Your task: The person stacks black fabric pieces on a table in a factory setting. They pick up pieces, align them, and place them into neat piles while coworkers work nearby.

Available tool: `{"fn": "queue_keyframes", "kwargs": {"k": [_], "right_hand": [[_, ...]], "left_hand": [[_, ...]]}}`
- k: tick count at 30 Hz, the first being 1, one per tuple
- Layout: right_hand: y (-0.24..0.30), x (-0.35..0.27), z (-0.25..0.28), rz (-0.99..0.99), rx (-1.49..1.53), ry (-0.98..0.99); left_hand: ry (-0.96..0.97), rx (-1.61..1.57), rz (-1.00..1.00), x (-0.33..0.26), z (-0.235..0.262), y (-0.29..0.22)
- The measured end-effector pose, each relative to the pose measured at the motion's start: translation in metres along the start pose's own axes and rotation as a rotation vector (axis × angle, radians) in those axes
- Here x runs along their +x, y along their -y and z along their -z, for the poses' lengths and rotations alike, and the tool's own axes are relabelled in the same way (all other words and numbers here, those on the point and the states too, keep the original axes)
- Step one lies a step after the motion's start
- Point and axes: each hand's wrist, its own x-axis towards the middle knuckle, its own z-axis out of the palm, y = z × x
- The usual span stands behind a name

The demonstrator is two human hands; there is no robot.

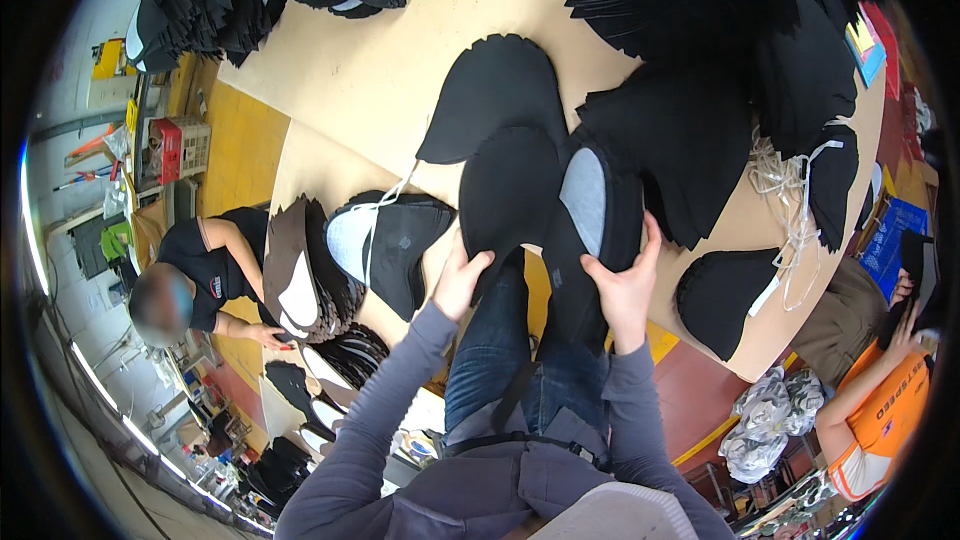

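My left hand (462, 278) is closed on the near left edge of a black rounded fabric piece (510, 185), shaped like a shoe upper, thumb toward its front and fingers hidden beneath. My right hand (628, 285) grips a black fabric piece with a grey oval patch (585, 202), its thumb by the patch and its fingers around the outer edge. The two pieces touch in front of me; I cannot tell whether they are joined. Beyond them a larger black rounded piece (500, 90) lies flat on the tan tabletop (350, 110).
Stacks of black pieces (670, 140) fan out at the right. A bundle of pale ties (785, 190) lies near a single black piece (725, 295). Left of my hands are tied black pieces (410, 240) and a brown stack (300, 260). Co-workers stand left (215, 270) and right (880, 400).
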Motion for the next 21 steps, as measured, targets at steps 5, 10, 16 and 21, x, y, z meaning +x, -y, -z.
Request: {"fn": "queue_keyframes", "kwargs": {"k": [5, 10, 16, 21], "right_hand": [[-0.010, -0.017, 0.033, -0.167, 0.203, -0.032], [-0.001, -0.061, 0.055, -0.197, 0.109, -0.291], [0.024, -0.069, 0.023, -0.194, -0.023, -0.403], [0.016, -0.043, -0.058, -0.196, -0.083, -0.244]], "left_hand": [[-0.064, 0.149, -0.021, 0.035, 0.034, -0.023], [-0.008, 0.402, -0.237, 0.076, 0.081, -0.063], [-0.013, 0.526, -0.322, 0.128, 0.060, -0.101], [0.635, -0.290, 0.485, 0.069, -0.012, -0.021]]}}
